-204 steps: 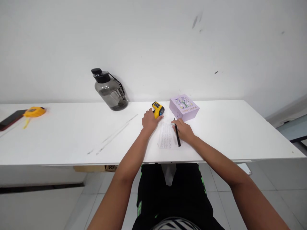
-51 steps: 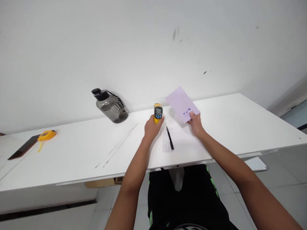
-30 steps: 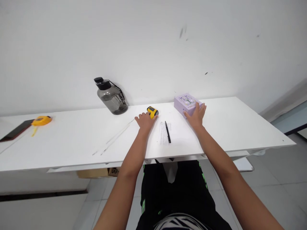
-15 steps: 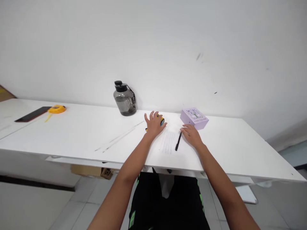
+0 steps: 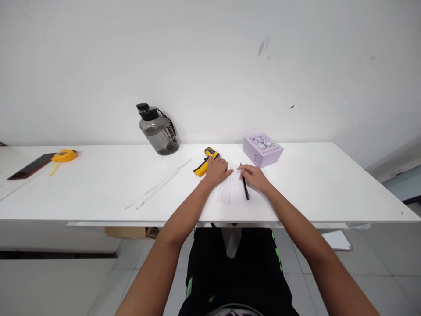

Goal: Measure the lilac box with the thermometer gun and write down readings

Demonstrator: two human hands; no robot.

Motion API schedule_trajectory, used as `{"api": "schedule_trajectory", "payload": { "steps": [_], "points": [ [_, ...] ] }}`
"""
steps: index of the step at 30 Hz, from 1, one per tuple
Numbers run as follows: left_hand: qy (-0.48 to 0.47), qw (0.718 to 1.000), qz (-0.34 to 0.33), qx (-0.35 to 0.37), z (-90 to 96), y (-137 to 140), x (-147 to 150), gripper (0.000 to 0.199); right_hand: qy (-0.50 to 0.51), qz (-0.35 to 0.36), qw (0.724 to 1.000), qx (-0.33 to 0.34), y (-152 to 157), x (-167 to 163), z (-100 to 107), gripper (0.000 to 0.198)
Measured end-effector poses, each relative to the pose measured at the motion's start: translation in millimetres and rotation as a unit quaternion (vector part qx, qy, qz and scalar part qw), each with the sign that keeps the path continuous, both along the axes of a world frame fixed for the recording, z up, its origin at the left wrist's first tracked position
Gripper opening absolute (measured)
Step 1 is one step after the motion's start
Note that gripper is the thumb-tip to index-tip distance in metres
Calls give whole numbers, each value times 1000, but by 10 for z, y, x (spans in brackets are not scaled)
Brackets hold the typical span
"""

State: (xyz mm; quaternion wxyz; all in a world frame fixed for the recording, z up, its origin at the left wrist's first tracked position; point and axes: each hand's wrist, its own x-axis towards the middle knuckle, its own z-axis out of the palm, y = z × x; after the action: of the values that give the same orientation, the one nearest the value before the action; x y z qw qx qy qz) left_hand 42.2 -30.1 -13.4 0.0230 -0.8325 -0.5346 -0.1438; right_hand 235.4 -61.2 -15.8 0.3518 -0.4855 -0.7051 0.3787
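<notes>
My left hand (image 5: 217, 171) lies on a white sheet of paper (image 5: 235, 202) with faint lines of writing. Its thumb is stretched out to the right, and its fingertips touch or rest right beside a yellow-and-black infrared thermometer (image 5: 201, 170), which lies on its side. In my right hand (image 5: 256, 177) is a black pen (image 5: 246, 190), pinched between thumb and fingers and slanting toward me over the paper. Just behind that hand stands a lilac tea box (image 5: 263, 150) with a printed lid.
A grey see-through water bottle (image 5: 159, 134) with a black lid stands by the wall. Farther left on the white table (image 5: 329, 188) lie a yellow tape measure (image 5: 65, 155) and a dark flat blade-like piece (image 5: 32, 166). A cardboard box (image 5: 126, 232) shows beneath the table.
My left hand has come off the top of the thermometer and settled on the paper to its right. My right hand has picked up the pen. The view has shifted slightly.
</notes>
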Motion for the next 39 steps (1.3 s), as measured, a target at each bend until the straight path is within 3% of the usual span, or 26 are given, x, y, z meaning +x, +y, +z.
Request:
{"api": "schedule_trajectory", "payload": {
  "steps": [3, 6, 8, 11, 16, 21, 29, 39],
  "points": [
    [9, 1000, 27, -10, 18, 3, 24, 27, 167, 58, 983, -50, -61, -101, -32, 32],
    [0, 999, 33, -22, 52, -3, 32, 28, 106, 19, 994, 15, -133, -184, -42, 24],
    [-11, 999, 29, -29, 76, -13, 23, 28, 38, -15, 998, 47, -154, -179, -43, 30],
    [-26, 999, 22, -28, 82, -23, -4, 26, 15, -6, 1000, 15, -133, -127, -61, 42],
    [-38, 999, 0, -11, 0, 0, -36, 22, 17, 7, 999, -26, -76, -126, -106, 22],
    [-50, 997, -54, -18, -45, 10, -19, 32, -10, -31, 999, 19, -82, -171, -82, 41],
    [-107, 980, -141, -96, -72, -15, 47, 34, -13, -24, 999, 22, -47, -166, -109, 34],
    [-116, 978, -155, -72, -163, 46, 29, 33, -27, -21, 999, 33, -72, -191, -81, 31]
  ]
}}
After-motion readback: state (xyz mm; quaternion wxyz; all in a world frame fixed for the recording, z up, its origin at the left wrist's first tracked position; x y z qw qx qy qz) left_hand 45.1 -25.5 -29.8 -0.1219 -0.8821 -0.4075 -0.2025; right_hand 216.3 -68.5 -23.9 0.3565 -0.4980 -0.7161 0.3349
